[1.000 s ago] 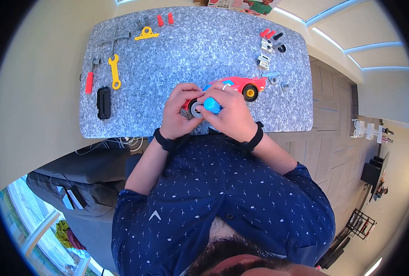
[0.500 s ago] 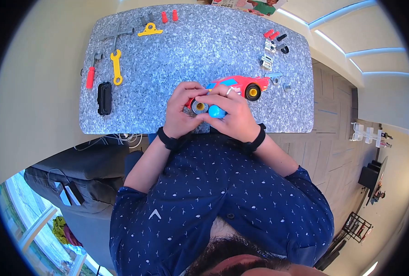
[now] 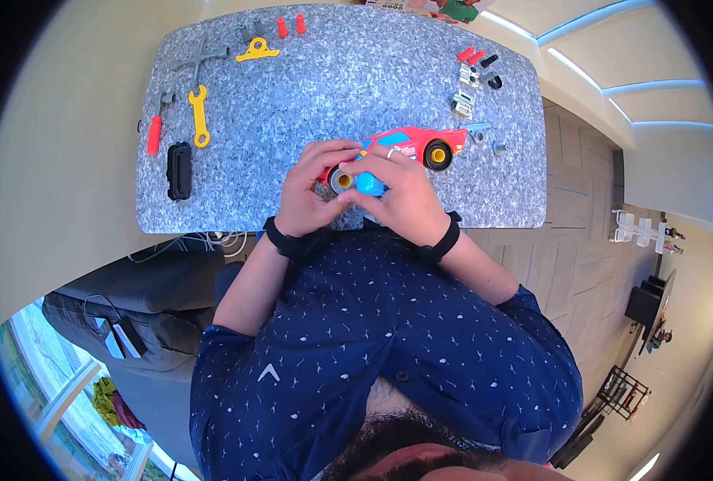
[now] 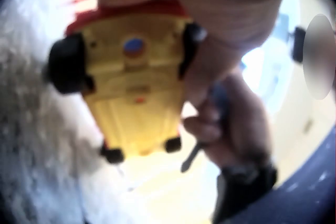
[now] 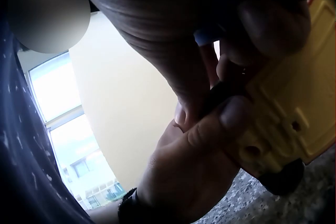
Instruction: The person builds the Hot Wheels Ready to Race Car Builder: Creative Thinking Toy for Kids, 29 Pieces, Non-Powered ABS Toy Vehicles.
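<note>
A red toy car [image 3: 396, 143] with a blue windscreen is tipped up in front of the person, its yellow underside [image 4: 134, 85] facing the left wrist camera. My left hand [image 3: 307, 191] grips the front end, thumb beside a front wheel [image 3: 342, 181] with a yellow hub. My right hand [image 3: 411, 195] holds a blue-handled tool [image 3: 370, 184] close beside that wheel, its fingers near the car's side. A dark shaft [image 4: 192, 157] sticks out below the right hand in the left wrist view. The tool's working end is unclear. The rear wheel [image 3: 437, 155] is uncovered.
On the speckled table's left lie a yellow wrench [image 3: 199, 117], a red-handled tool [image 3: 155, 135], a black part [image 3: 179, 171] and a grey hammer-like tool [image 3: 199, 58]. Red pegs [image 3: 291, 26] and a yellow piece [image 3: 257, 50] are at the back. Silver parts [image 3: 463, 104] sit right.
The front wheel's yellow hub, covered a second ago, came into sight between the hands. The blue handle shifted slightly toward the person and back. Both hands keep their holds.
</note>
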The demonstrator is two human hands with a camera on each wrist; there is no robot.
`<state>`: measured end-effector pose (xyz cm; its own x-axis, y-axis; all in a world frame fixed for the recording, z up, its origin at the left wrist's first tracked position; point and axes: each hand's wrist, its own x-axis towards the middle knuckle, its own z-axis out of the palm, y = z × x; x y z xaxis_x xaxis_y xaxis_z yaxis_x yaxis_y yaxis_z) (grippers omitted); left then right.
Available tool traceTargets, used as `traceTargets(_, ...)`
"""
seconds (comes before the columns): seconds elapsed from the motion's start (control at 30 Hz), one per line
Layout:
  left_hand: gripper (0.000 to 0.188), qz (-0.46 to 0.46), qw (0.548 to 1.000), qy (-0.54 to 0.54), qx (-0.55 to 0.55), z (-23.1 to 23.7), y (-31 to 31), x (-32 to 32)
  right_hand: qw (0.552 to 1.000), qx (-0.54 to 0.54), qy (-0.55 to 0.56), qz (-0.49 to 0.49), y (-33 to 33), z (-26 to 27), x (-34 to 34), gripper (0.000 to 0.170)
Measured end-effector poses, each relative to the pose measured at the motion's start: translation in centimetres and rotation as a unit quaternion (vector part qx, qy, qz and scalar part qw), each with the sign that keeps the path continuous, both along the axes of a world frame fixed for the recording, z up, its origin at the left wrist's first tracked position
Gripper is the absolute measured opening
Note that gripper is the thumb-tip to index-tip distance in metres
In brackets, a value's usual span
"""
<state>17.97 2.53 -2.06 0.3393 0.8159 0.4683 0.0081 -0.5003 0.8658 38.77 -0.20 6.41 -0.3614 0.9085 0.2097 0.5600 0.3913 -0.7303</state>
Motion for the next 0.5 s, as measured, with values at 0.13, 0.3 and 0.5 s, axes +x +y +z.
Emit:
traceTargets(0.13,0.057,-0.02,1.0,0.005,-0.004,0.4,0.4,-0.3,1.0,0.001,0.01,0.012,0.3,0.0,0.1,0.038)
traceTargets(0.3,0.059,-0.02,1.0,0.001,-0.005,0.1,0.6,-0.3,0.998,0.015,0.052,0.032,0.7,-0.3,0.4,0.04)
traceTargets(0.5,0.06,0.008,1.0,0.029,0.003,0.7,0.2,0.1,0.98,0.102,0.118,-0.124,-0.1,1.9,5.7,0.025)
